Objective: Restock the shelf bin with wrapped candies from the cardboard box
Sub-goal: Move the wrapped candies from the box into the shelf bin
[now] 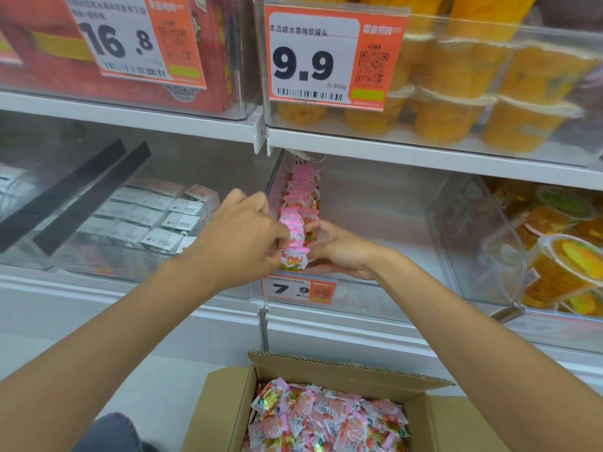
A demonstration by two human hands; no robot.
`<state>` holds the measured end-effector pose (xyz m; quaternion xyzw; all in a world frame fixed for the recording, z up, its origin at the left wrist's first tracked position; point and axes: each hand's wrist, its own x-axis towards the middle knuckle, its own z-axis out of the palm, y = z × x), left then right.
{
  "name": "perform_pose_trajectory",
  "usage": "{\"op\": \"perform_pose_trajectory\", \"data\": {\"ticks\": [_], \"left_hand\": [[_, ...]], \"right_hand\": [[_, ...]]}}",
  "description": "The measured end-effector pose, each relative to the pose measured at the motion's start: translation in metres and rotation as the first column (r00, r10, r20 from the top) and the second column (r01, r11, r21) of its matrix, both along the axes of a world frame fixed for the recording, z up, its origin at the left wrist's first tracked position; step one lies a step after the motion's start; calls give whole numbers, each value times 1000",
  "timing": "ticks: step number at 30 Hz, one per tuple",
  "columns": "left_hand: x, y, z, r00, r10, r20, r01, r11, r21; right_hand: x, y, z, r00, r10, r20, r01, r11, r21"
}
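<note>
A row of pink-and-white wrapped candies (pixel 298 207) stands on edge along the left wall of a clear shelf bin (pixel 375 203). My left hand (pixel 241 236) pinches the front candies of the row from the left. My right hand (pixel 339 249) curls round the same front candies from the right, its palm low at the bin's front edge. Below, an open cardboard box (pixel 326 370) holds a loose heap of the same wrapped candies (pixel 326 419).
A 7.9 price tag (pixel 298 290) hangs on the bin front. A clear bin of white cartons (pixel 146 216) stands left, fruit cups (pixel 561 256) right. The shelf above carries red boxes (pixel 49 70) and yellow peach cups (pixel 456 102) behind price tags.
</note>
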<state>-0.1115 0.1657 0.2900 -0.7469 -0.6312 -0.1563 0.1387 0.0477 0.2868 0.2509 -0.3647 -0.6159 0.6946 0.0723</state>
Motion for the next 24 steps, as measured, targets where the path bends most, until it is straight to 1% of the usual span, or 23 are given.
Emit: {"op": "perform_pose_trajectory", "data": {"ticks": [1, 2, 3, 5, 6, 7, 8, 10, 11, 13, 15, 17, 19, 20, 22, 24], "left_hand": [[4, 2, 1, 1000, -21, -21, 22, 999, 29], [8, 3, 2, 999, -33, -34, 34, 999, 9], [11, 4, 4, 999, -38, -36, 37, 999, -36], [12, 5, 8, 999, -21, -42, 13, 984, -179], [11, 6, 9, 998, -14, -59, 2, 979, -205], [9, 7, 12, 999, -12, -45, 2, 980, -200], [7, 8, 13, 1000, -4, 4, 5, 987, -162], [6, 9, 9, 994, 16, 112, -11, 999, -47], [7, 7, 4, 992, 14, 124, -16, 1000, 10], [8, 4, -9, 994, 9, 113, -15, 998, 60], [7, 3, -18, 1000, -12, 20, 11, 1000, 28], [3, 2, -18, 995, -54, -85, 56, 998, 22], [0, 1, -15, 986, -64, -153, 58, 997, -41], [-1, 0, -15, 983, -67, -171, 54, 996, -78], [-2, -2, -14, 986, -76, -149, 59, 991, -116], [-3, -4, -15, 993, -55, -101, 47, 995, -85]], "right_hand": [[0, -1, 0, 1000, 15, 5, -16, 1000, 11], [1, -1, 1, 1000, 24, 10, -24, 1000, 17], [2, -2, 2, 1000, 27, 16, -27, 999, 22], [4, -3, 5, 1000, 13, 14, -13, 1000, 19], [6, -2, 5, 1000, 4, 9, -4, 1000, -1], [6, -2, 5, 1000, -2, 6, 3, 1000, -24], [7, -1, 5, 1000, -3, 7, 3, 999, -41], [6, 0, 2, 1000, -15, 9, 15, 998, -53], [5, 0, 1, 1000, -22, 10, 22, 998, -55], [5, 1, 1, 999, -29, 20, 30, 998, -50], [5, 3, -1, 998, -26, 55, 28, 999, -29], [6, 5, -3, 990, -3, 144, -3, 999, 44], [6, 6, -2, 981, -17, 191, 0, 996, 86], [6, 6, -2, 983, -29, 182, 14, 996, 86], [4, 6, -2, 989, -51, 138, 41, 996, 77], [0, 7, -4, 993, -76, 89, 72, 996, 45]]}}
